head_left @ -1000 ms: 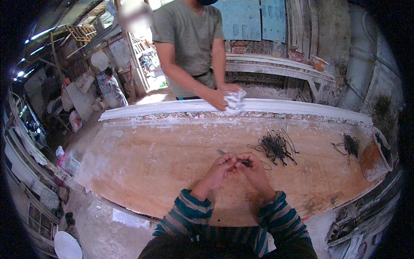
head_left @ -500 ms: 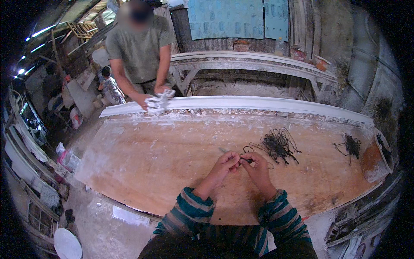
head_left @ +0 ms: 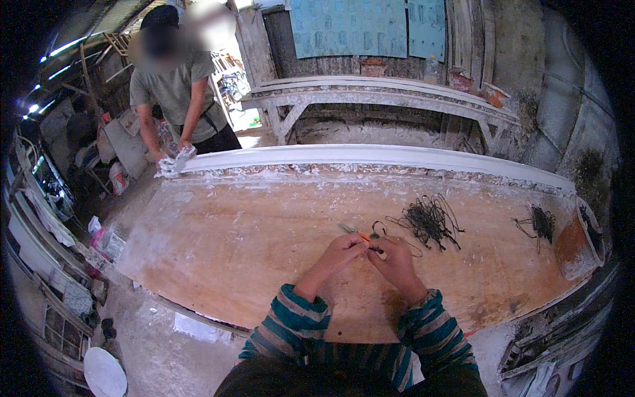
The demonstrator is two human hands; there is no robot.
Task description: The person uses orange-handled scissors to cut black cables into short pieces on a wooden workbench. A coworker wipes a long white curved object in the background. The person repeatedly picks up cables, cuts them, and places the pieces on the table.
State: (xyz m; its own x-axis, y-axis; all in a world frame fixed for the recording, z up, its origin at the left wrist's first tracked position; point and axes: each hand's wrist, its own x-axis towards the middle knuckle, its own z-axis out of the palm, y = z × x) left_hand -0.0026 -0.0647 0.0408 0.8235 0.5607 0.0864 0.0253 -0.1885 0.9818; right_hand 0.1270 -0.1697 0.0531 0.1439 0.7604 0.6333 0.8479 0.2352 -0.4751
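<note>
Near the table's middle, my left hand (head_left: 342, 255) and my right hand (head_left: 395, 261) meet fingertip to fingertip, both closed in a pinch. A thin black cord (head_left: 378, 228) loops out beyond the fingers, and a thin strand curves past my right hand; the pinched part is mostly hidden. Just past my left fingertips lies a small tool with an orange handle (head_left: 364, 236) and a greyish blade. A tangled pile of black cords (head_left: 428, 221) rests to the right of my hands.
A smaller cord bundle (head_left: 542, 224) lies near an orange-brown bucket (head_left: 574, 246) on its side at the table's right end. A long white moulding (head_left: 370, 156) runs along the far edge of the wooden table (head_left: 218, 264). Another person (head_left: 173, 99) works a white cloth along it.
The other person has moved left along the moulding with the cloth, uncovering a bright doorway. My hands have shifted slightly, and the orange handle now shows beyond my left fingertips.
</note>
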